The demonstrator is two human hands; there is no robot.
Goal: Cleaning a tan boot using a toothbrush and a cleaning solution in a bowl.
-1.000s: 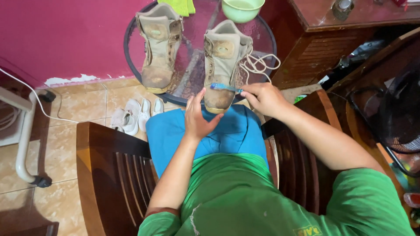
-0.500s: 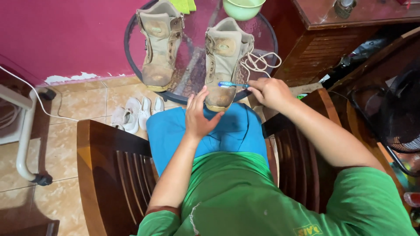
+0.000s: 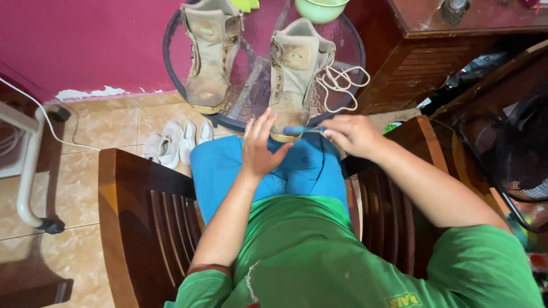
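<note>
My right hand (image 3: 353,134) grips a small blue brush (image 3: 298,130) by its handle, the head pointing left at the toe of the right-hand tan boot (image 3: 297,74). My left hand (image 3: 260,147) is raised with fingers spread, just below that boot's toe and close to the brush head, holding nothing. A second tan boot (image 3: 210,51) stands to the left. Both boots rest on a round glass table (image 3: 348,45). A loose white lace (image 3: 340,85) trails from the right boot. I sit with blue shorts and a green shirt.
A dark wooden chair (image 3: 142,217) stands at my left and another at my right (image 3: 399,188). Small white shoes (image 3: 171,145) lie on the tiled floor. A green bowl (image 3: 319,8) sits on the table's far side. A wooden cabinet (image 3: 456,51) and black fan (image 3: 514,154) stand right.
The view has shifted slightly. My right hand has moved the brush a little along the boot's toe, and my left hand stays raised beside it.
</note>
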